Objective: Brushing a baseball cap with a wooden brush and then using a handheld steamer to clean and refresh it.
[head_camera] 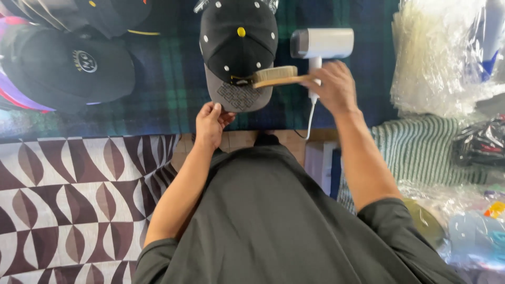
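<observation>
Cap (238, 42) brim partly hidden under brush (273, 76) and left hand (211, 124).

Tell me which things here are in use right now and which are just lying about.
In use:
- black studded cap, brim held by left hand
- wooden brush, gripped by right hand, bristles on the cap

Lying about:
- white hair dryer
- other black caps
- clear plastic bags
- striped cloth

Cap (238, 50) on the table (173, 100), brim toward the body. Brush (273, 76) across the brim's right edge. Hair dryer (321, 44) just right of the cap. More caps (66, 66) far left. Stacked plastic bags (436, 52) far right.
</observation>
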